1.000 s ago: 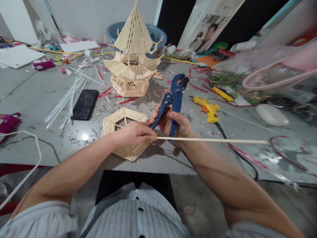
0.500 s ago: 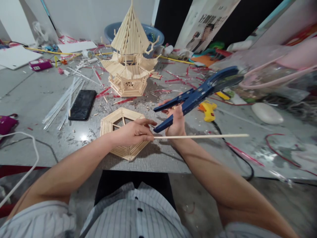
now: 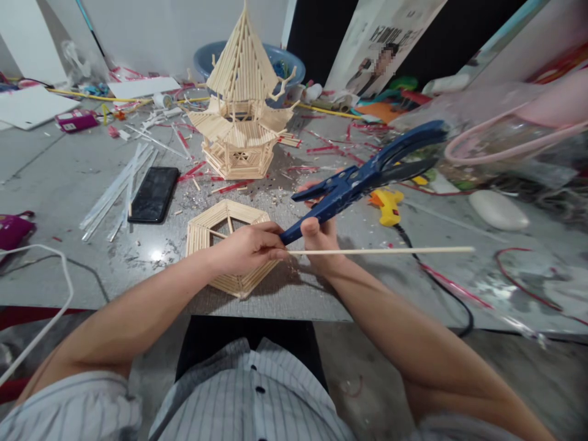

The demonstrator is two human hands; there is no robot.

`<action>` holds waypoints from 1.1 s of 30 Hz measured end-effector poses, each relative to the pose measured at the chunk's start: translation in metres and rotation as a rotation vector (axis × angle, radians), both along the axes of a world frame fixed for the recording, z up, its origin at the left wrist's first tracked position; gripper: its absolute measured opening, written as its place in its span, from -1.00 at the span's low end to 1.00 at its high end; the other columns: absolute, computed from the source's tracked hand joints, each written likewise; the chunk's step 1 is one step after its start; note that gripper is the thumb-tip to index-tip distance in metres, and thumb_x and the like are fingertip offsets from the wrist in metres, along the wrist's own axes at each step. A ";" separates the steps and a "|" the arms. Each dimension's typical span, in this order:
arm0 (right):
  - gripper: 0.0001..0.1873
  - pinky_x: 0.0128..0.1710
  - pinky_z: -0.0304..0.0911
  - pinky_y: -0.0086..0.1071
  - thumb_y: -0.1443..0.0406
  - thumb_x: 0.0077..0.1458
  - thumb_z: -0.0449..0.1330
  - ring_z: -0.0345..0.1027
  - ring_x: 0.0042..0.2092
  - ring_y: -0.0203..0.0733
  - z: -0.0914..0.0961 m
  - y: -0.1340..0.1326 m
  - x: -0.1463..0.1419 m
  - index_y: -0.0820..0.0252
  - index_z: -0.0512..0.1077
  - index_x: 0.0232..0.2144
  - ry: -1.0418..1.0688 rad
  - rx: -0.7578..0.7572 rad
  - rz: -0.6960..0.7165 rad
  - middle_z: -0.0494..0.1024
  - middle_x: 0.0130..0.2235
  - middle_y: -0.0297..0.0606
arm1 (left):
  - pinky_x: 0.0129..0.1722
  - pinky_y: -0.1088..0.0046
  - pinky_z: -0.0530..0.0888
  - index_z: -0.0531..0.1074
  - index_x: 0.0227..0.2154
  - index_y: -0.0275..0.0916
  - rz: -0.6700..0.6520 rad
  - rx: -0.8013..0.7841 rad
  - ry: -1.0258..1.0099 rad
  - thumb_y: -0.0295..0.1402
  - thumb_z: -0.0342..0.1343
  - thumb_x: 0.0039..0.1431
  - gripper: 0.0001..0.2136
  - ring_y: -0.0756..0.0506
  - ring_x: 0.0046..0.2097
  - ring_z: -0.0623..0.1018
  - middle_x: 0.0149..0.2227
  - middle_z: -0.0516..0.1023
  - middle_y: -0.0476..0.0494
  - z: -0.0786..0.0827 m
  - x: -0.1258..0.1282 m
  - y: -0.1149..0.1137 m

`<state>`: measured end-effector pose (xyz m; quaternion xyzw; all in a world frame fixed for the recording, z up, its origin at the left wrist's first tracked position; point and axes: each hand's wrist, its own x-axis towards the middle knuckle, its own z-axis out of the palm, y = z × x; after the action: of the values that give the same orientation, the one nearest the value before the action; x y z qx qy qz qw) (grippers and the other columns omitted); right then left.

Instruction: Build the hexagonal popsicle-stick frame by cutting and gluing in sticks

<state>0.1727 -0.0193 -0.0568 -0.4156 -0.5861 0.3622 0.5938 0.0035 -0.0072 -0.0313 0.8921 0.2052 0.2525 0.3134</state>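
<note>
Pinched in the fingers of my left hand (image 3: pixel 250 248) is a thin wooden stick (image 3: pixel 390 251), which points out to the right, level with the table edge. My right hand (image 3: pixel 324 245) is wrapped around the handles of a blue cutter (image 3: pixel 346 187). The cutter's jaws stand apart at the upper right. Its lower handle end touches or nearly touches my left fingertips. Below my left hand a flat hexagonal frame of sticks (image 3: pixel 197 236) lies on the table, partly covered by the hand. Behind it stands a stick-built pagoda model (image 3: pixel 241 138).
A black phone (image 3: pixel 154 195) and clear glue sticks (image 3: pixel 117 190) lie to the left. On the right are a yellow glue gun (image 3: pixel 389 207) with its cord and a white computer mouse (image 3: pixel 498 210). Stick scraps and red strips litter the table around the pagoda. A blue basin (image 3: pixel 294 64) stands behind.
The cutter has swung slightly, and its lower handle has come to my left fingertips. My left fingers have drawn closer together, and the stick has shifted a little to the right.
</note>
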 end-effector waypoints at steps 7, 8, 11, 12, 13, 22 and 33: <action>-0.48 -0.12 0.30 -0.21 -0.26 -0.15 0.15 0.36 -0.13 -0.11 -0.007 0.032 0.029 -0.05 0.37 -0.35 0.088 0.136 -0.143 0.42 -0.32 -0.29 | -0.32 0.50 0.43 0.46 -0.49 -0.30 0.124 -0.155 -0.130 -0.30 0.05 0.18 -0.79 0.03 -0.35 0.47 -0.41 0.45 -0.09 0.003 -0.003 0.003; -0.53 -0.26 0.32 -0.26 -0.21 -0.15 0.20 0.37 -0.30 -0.17 -0.005 0.035 0.033 -0.01 0.36 -0.44 0.112 0.100 -0.152 0.39 -0.44 -0.33 | -0.35 0.51 0.42 0.45 -0.48 -0.29 0.139 -0.220 -0.150 -0.28 0.05 0.18 -0.78 0.04 -0.38 0.46 -0.44 0.45 -0.07 0.004 -0.004 0.004; -0.51 -0.55 0.24 -0.33 -0.16 -0.18 0.27 0.09 -0.66 -0.36 0.004 0.039 0.039 0.08 0.29 -0.64 0.221 0.040 -0.096 0.20 -0.69 -0.45 | -0.41 0.55 0.42 0.43 -0.48 -0.28 0.160 -0.444 -0.190 -0.22 0.04 0.18 -0.75 0.08 -0.45 0.43 -0.50 0.44 -0.02 0.006 -0.008 0.007; -0.48 -0.58 0.24 -0.34 -0.17 -0.19 0.27 0.02 -0.69 -0.39 0.008 0.037 0.040 0.10 0.28 -0.67 0.258 0.023 -0.040 0.17 -0.71 -0.46 | -0.42 0.56 0.42 0.42 -0.49 -0.28 0.151 -0.500 -0.206 -0.19 0.06 0.17 -0.73 0.09 -0.46 0.43 -0.51 0.44 -0.01 0.007 -0.009 0.008; -0.47 -0.59 0.25 -0.34 -0.17 -0.19 0.27 0.01 -0.70 -0.41 0.011 0.035 0.040 0.11 0.27 -0.68 0.287 -0.002 0.028 0.16 -0.71 -0.47 | -0.42 0.56 0.42 0.41 -0.51 -0.29 0.136 -0.543 -0.233 -0.15 0.08 0.15 -0.71 0.09 -0.46 0.43 -0.50 0.45 -0.02 0.007 -0.011 0.010; -0.57 -0.61 0.37 -0.37 -0.04 -0.23 0.34 0.45 -0.36 -0.21 0.016 0.027 0.047 0.07 0.39 -0.38 0.324 -0.308 0.525 0.50 -0.30 -0.33 | -0.46 0.56 0.44 0.36 -0.51 -0.32 0.068 -0.833 -0.502 -0.07 0.20 0.04 -0.64 0.10 -0.48 0.49 -0.42 0.52 -0.04 0.004 -0.013 0.014; -0.17 -0.06 0.23 0.03 -0.19 -0.23 0.01 0.22 0.16 0.03 0.024 0.011 0.037 -0.08 0.23 0.11 0.124 -0.313 0.618 0.29 0.20 -0.20 | -0.41 0.54 0.47 0.38 -0.47 -0.32 0.052 -0.852 -0.460 -0.07 0.20 0.04 -0.65 0.08 -0.47 0.52 -0.49 0.49 0.01 -0.004 -0.012 0.017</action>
<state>0.2098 -0.0086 -0.0332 -0.2816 -0.5843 0.6349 0.4198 -0.0089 0.0094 -0.0349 0.6001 0.2380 0.3445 0.6816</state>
